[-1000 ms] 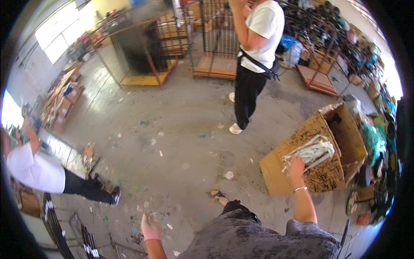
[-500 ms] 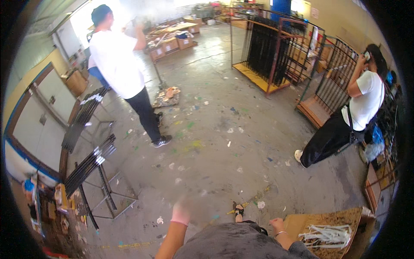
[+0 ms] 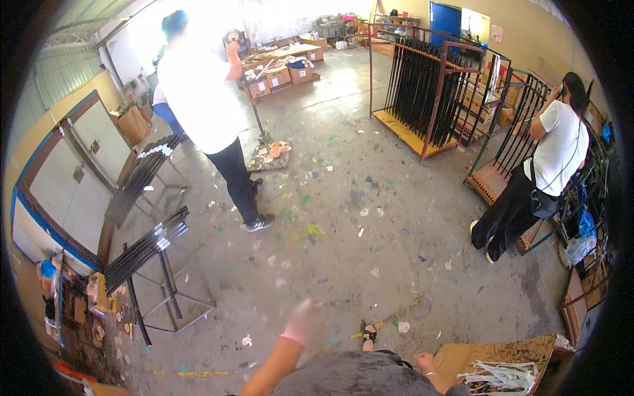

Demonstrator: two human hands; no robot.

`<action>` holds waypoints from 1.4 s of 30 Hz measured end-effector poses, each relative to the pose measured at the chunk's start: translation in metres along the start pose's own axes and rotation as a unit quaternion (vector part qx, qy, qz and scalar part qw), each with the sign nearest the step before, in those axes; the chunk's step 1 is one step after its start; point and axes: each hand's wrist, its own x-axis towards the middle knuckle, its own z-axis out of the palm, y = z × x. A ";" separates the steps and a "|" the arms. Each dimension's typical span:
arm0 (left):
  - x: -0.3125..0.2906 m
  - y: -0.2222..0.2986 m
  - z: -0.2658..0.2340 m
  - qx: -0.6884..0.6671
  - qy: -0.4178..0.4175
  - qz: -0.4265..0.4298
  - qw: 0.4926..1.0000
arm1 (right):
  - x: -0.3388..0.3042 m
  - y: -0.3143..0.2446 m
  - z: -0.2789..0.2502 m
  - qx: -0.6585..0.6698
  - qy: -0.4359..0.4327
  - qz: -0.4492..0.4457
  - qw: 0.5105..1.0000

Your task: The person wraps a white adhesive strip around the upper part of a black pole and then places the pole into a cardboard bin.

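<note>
My left hand [image 3: 305, 321] wears a pale, pinkish-white glove and reaches out ahead of my dark grey shirt, over the floor. Motion smears its fingers, so its grip does not show. Low at my right side, my bare right hand [image 3: 424, 362] has its fingers curled in, and no object shows in it. A light band circles that wrist. Nearest to the right hand lies a stained cardboard sheet or box top [image 3: 456, 356], with a bundle of white strips [image 3: 505, 377] on it.
Black bars [image 3: 148, 247] rest on metal stands at left. A person in white [image 3: 198, 99] stands ahead, near a trolley [image 3: 271, 158]. Another person [image 3: 558, 145] stands at right beside a rack [image 3: 522, 125]. A tall rack [image 3: 422, 92] holds black rods. Scraps dot the floor.
My view has shifted, moving the racks and both people in the picture. My left hand has swung right and forward. The person at right has changed stance.
</note>
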 end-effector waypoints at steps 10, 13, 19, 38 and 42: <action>0.000 0.012 0.054 -0.015 0.001 -0.104 0.994 | -0.082 0.008 -0.034 0.069 -0.029 0.130 0.989; 0.005 0.008 0.063 -0.013 0.030 -0.139 0.990 | -0.077 -0.003 -0.038 0.146 -0.032 0.111 0.982; 0.002 0.009 0.071 -0.014 0.011 -0.134 0.991 | -0.040 -0.002 -0.023 0.089 -0.010 0.095 0.991; -0.023 0.013 0.057 0.108 -0.006 -0.049 0.993 | -0.006 -0.004 -0.021 0.186 -0.052 0.071 0.978; -0.025 0.017 0.060 0.060 -0.003 -0.059 0.996 | -0.001 -0.018 -0.016 0.181 -0.009 0.065 0.981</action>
